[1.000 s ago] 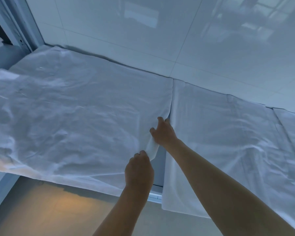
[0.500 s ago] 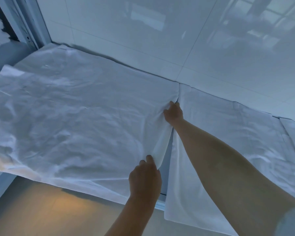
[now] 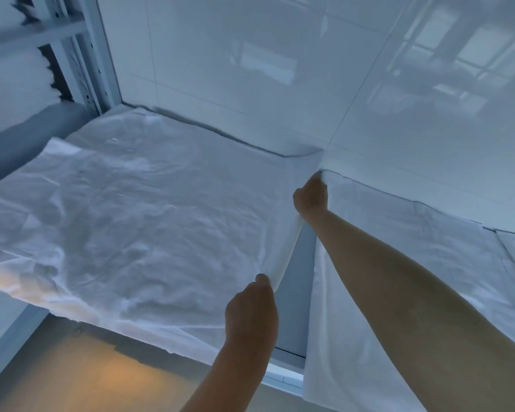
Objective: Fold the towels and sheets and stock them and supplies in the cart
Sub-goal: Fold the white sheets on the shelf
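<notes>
Progress: the white sheet lay spread flat and unfolded, so folding seemed barely begun; stocking the cart, which was not in view, was all left to do
Sheet: large, thin, wrinkled; it covered a raised surface against the glossy wall, its near edge hanging over
Left hand: fingers curled, gripping the sheet's right edge near its front
Right hand: fingers curled on the same edge near the wall
Neighbouring cloth: white, just beside, across a narrow gap
</notes>
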`<state>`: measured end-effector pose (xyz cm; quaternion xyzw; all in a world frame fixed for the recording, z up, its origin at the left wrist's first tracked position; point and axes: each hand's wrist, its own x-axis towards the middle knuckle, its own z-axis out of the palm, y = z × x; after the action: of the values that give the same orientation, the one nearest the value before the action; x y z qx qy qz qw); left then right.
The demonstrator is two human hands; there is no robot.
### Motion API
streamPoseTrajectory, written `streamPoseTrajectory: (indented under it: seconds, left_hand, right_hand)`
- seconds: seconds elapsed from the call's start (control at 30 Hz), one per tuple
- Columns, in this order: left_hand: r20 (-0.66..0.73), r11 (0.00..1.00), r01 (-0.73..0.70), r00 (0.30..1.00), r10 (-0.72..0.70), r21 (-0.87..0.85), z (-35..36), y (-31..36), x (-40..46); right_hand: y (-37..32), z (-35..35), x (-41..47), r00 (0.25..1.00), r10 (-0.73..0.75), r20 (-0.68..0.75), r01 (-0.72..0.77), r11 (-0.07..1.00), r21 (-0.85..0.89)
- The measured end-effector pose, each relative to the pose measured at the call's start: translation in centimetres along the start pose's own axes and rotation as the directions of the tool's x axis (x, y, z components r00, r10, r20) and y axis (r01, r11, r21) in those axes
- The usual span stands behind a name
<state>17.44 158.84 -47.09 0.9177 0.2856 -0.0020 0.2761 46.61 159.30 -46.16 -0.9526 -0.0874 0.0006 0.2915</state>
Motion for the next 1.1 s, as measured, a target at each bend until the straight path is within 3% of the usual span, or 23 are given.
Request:
streamPoseTrajectory:
  seconds: [0.27, 0.53, 0.73, 1.1]
  left_hand:
    - [0.007, 0.999, -0.012, 1.000, 0.013, -0.053, -0.2, -2.5, -0.9]
    - [0.030, 0.996, -0.028, 0.999, 0.031, -0.089, -3.9, -3.4, -1.2]
    - [0.003, 0.999, -0.022, 1.000, 0.022, -0.040, -10.6, -7.5, 0.0]
    - [-0.090, 0.997, 0.048, 0.995, -0.053, -0.055, -25.5, -22.6, 6.3]
  right_hand:
    - [-0.7, 0.4, 0.3, 0.985, 0.156, 0.072, -0.154, 0.988, -0.028]
    - [-4.5, -0.8, 0.3, 0.999, 0.032, -0.029, -0.034, 0.997, -0.066]
    - [-12.1, -0.8, -0.5, 0.997, 0.010, -0.071, -0.012, 0.999, -0.031]
    - [-31.4, 5.9, -2.4, 0.995, -0.012, -0.096, 0.017, 0.998, 0.055]
